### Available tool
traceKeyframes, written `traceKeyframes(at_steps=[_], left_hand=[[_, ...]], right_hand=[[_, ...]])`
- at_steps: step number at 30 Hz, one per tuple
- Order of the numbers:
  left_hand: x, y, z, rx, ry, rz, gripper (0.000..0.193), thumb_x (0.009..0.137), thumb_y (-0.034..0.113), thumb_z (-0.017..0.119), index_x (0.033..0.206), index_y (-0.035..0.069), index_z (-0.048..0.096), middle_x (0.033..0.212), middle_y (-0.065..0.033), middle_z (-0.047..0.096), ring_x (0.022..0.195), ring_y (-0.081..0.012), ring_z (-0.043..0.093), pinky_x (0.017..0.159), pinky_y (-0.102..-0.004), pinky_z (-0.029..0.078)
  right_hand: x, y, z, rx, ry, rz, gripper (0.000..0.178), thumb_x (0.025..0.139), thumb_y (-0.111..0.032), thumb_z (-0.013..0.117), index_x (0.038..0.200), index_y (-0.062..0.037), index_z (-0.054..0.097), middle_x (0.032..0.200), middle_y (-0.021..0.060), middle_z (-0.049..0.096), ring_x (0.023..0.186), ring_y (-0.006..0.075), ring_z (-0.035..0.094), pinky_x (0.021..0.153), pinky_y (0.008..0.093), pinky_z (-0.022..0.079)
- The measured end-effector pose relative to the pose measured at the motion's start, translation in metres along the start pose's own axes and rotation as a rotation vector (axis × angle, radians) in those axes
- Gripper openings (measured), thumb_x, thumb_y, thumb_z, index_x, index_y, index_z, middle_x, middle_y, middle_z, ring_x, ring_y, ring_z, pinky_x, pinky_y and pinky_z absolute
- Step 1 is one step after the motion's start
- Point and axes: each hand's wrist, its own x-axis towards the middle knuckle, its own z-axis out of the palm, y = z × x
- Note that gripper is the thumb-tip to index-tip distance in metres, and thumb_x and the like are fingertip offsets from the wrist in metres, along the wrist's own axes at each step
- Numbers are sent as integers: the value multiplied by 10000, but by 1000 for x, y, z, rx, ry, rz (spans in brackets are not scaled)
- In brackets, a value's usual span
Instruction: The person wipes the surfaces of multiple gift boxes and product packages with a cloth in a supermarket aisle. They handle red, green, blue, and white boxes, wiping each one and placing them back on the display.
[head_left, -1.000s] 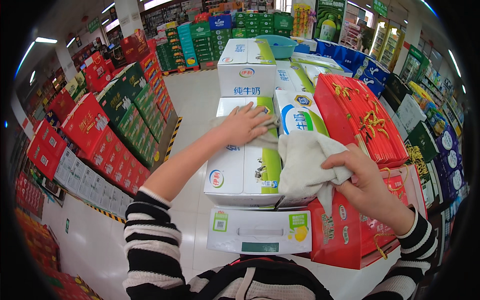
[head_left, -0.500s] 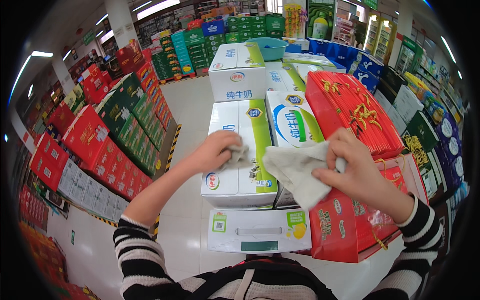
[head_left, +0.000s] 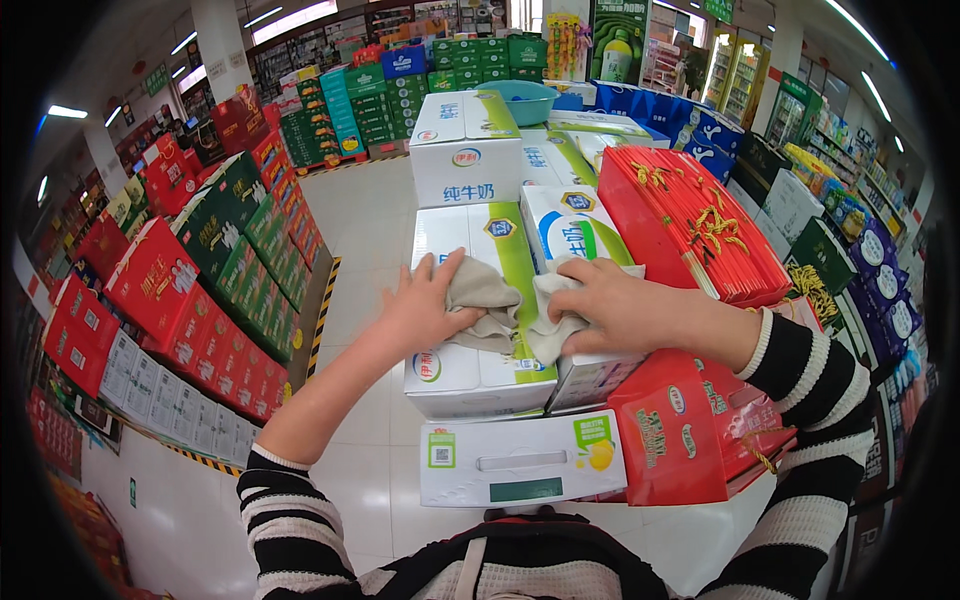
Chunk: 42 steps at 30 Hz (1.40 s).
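Observation:
My left hand (head_left: 422, 308) grips a crumpled grey cloth (head_left: 484, 300) between thumb and fingers, on top of a white and green milk carton box (head_left: 470, 376). Close to its right, my right hand (head_left: 605, 303) is closed on a whitish cloth (head_left: 550, 318), its fingers bent over it. That cloth lies across the gap between the first box and a second milk box (head_left: 560, 205), covering part of the second box's top. Both cloths nearly touch each other. Parts of the fingers are hidden behind the cloths.
A taller milk box (head_left: 466, 150) stands behind, with a teal basin (head_left: 530, 104) beyond it. To the right are red gift bags with gold cords (head_left: 690, 225) and a red bag (head_left: 665, 440). A white handled box (head_left: 520, 460) sits nearest me. Stacked cartons (head_left: 190, 330) line the left.
My right hand has brought its dangling cloth down and left onto the boxes. My left hand has shifted slightly, and its cloth is spread wider. The view has moved a little.

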Motion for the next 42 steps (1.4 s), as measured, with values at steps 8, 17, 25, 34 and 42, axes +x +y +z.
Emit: traceKeyframes(at_steps=[8, 17, 25, 34, 42], left_hand=[[27, 4, 16, -249, 98, 478, 445, 835, -85, 527, 1197, 135, 662, 1412, -205, 505, 1163, -406, 609, 1000, -399, 508], [21, 9, 9, -242, 81, 617, 309, 831, 193, 702, 1082, 20, 651, 1236, -195, 557, 1151, -367, 575, 993, -405, 484], [0, 12, 9, -315, -44, 582, 301, 818, 217, 738, 1059, 74, 628, 1235, -141, 582, 1042, -325, 623, 868, -400, 517], [-39, 17, 4, -339, -146, 663, 348, 771, 68, 667, 1117, 109, 644, 1353, -144, 577, 1153, -346, 618, 956, -390, 513], [-78, 19, 17, -426, -179, 845, 374, 743, 12, 655, 1099, 116, 712, 1449, -210, 521, 1339, -399, 518, 1063, -427, 457]], right_hand=[[9, -22, -34, 264, 452, -22, 437, 744, 87, 606, 1139, -97, 582, 1122, 143, 543, 1091, 359, 565, 911, 425, 486], [-92, -121, -32, -59, 437, -64, 523, 724, 3, 714, 1226, -109, 622, 1198, 166, 602, 1107, 336, 604, 865, 476, 504], [-66, -169, 133, 175, 473, 275, 392, 857, -128, 682, 1247, -173, 672, 1365, 167, 520, 1290, 477, 443, 1030, 643, 372], [-53, -141, 182, 274, 622, 192, 278, 812, -288, 803, 983, -114, 670, 1243, 131, 622, 1281, 456, 491, 1091, 617, 343], [-57, -137, 177, 449, 674, 62, 257, 741, -60, 742, 983, -69, 654, 1177, 145, 622, 1096, 389, 607, 943, 486, 509]])
